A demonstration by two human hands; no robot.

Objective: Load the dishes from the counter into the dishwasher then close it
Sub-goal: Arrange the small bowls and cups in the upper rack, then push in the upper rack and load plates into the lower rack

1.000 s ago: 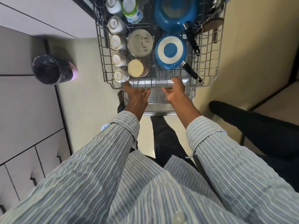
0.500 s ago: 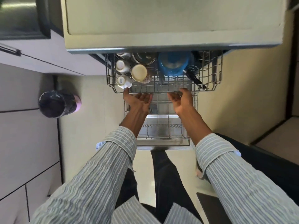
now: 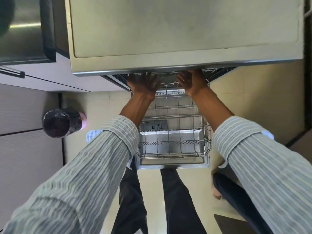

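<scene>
Hands, left point(image 3: 143, 85) and right point(image 3: 191, 82), fingers spread, press upper rack point(image 3: 168, 76) nearly home at 12 o'clock; lower rack point(image 3: 173, 132) out, door point(image 3: 173, 163) open: closing remains.

You wear a long-sleeved shirt of pale grey-green cloth with thin white stripes, the weave slightly crinkled. Both sleeves point(image 3: 94, 166) are turned back into broad cuffs below the elbow, and the folds show a lighter blue-white lining at their outer edges. Your 2 forearms are bare from the cuffs down to your left hand point(image 3: 143, 85) and your right hand point(image 3: 191, 82). Below the shirt you wear dark trousers point(image 3: 179, 200), and 1 bare foot point(image 3: 216, 193) shows at the right.
</scene>
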